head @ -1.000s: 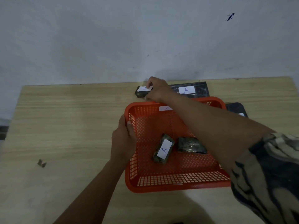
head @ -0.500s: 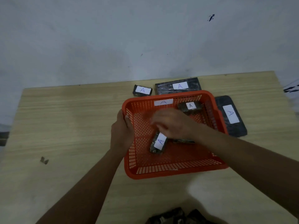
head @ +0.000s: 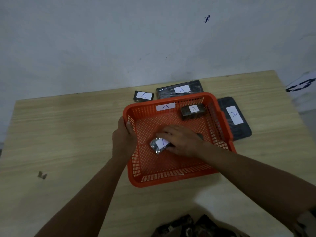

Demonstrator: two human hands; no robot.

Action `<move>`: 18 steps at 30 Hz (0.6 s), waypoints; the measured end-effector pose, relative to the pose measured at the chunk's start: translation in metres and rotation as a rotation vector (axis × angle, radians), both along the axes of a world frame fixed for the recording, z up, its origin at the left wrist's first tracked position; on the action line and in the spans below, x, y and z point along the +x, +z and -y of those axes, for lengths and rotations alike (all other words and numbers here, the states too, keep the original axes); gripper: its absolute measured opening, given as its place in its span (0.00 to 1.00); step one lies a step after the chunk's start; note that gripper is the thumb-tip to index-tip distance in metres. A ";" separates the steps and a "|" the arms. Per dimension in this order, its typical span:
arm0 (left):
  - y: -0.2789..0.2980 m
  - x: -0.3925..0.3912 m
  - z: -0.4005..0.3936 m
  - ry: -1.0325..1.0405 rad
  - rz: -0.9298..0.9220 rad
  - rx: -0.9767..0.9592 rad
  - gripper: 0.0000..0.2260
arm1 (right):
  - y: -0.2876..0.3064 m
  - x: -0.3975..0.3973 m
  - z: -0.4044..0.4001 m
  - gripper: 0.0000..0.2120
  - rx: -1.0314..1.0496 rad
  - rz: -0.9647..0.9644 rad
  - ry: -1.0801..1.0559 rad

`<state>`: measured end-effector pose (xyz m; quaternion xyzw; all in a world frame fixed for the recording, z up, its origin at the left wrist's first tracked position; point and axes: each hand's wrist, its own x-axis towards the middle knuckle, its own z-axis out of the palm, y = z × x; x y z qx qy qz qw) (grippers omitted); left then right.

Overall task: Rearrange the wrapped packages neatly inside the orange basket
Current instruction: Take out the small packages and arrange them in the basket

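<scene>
The orange basket (head: 220, 117) sits mid-table with an "A" label on its far wall. My left hand (head: 124, 135) grips its left rim. My right hand (head: 181, 140) is inside the basket, fingers closed on a small shiny wrapped package (head: 158, 145) with a white label. Part of another dark package (head: 199, 135) peeks out behind my right wrist. A dark labelled package (head: 193, 111) lies in the basket's far right corner.
Outside the basket lie a small labelled package (head: 143, 96), a long flat one (head: 179, 89) behind the far rim, and a large flat one (head: 234, 118) on the right. A small scrap (head: 42, 175) lies on the wooden table (head: 68, 134) at left. A wall stands behind.
My right hand let go of the small package beyond the basket, came back into the basket and closed on the shiny package. My left hand stayed on the rim.
</scene>
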<state>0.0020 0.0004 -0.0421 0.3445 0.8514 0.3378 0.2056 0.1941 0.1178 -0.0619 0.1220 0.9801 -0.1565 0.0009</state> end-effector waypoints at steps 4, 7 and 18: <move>-0.001 0.001 0.000 -0.006 -0.017 0.011 0.15 | 0.002 -0.013 -0.013 0.30 0.084 0.008 -0.209; -0.002 0.001 -0.001 0.002 -0.007 0.008 0.15 | 0.002 -0.024 -0.025 0.29 0.115 0.045 -0.312; -0.002 0.001 -0.002 0.015 -0.006 -0.006 0.15 | -0.002 -0.010 -0.031 0.22 0.077 -0.077 -0.417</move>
